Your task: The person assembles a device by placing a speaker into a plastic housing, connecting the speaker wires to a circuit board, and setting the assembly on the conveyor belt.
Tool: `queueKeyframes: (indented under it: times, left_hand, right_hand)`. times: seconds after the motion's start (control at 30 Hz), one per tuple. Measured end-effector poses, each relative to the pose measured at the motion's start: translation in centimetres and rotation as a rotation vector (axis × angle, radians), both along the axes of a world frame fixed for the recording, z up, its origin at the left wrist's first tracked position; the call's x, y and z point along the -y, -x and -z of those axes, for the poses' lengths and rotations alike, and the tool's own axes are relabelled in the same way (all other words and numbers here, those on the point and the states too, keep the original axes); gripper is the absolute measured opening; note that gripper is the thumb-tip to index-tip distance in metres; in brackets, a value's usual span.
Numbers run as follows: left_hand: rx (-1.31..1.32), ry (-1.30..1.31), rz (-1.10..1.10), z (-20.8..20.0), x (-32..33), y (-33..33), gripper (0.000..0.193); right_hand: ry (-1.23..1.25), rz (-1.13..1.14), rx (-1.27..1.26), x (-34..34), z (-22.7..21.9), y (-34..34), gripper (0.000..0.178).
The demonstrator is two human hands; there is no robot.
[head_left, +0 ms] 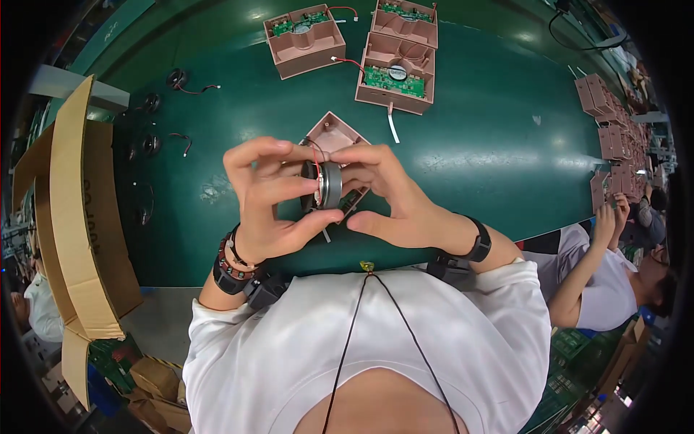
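Note:
A round black speaker (331,185) is held on edge between my two hands, with thin red and black wires running up from its back. My left hand (264,199) grips it from the left, fingers and thumb bent around the rim. From the other side, my right hand (401,206) has its fingertips against the speaker's top and right face, while its thumb stands off below. Right beneath lies an open pink plastic housing (331,129), turned cornerwise on the green table (499,159). My hands and the speaker hide most of its inside.
Several loose speakers with wires (150,145) lie at the left, beside an open cardboard box (87,217). Pink housings with green circuit boards (394,79) stand at the far side. More pink housings (614,137) are stacked at the right, where a co-worker's hands (611,213) are busy.

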State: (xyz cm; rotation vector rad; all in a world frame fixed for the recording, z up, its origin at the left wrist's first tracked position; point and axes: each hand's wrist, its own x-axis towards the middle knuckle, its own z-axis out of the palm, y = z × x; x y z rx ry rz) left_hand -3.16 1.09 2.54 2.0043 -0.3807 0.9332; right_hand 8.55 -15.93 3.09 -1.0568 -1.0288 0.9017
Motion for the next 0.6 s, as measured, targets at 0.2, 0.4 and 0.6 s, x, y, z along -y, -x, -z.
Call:
queueKeyframes:
  times: [0.2,0.4,0.6]
  left_hand:
    - [0.041,0.262,0.202,0.2,2.0,-1.3,0.040]
    - [0.015,0.196,0.152,0.0,2.1,-1.4,0.036]
    - [-0.025,0.041,-0.002,-1.6,0.7,-1.3,0.031]
  right_hand:
    - [0.114,-0.173,-0.566,0.0,2.0,-1.2,0.064]
    - [-0.057,-0.159,-0.567,-0.3,1.8,-0.1,0.062]
    - [0.214,-0.146,-0.018,0.8,0.0,-2.5,0.056]
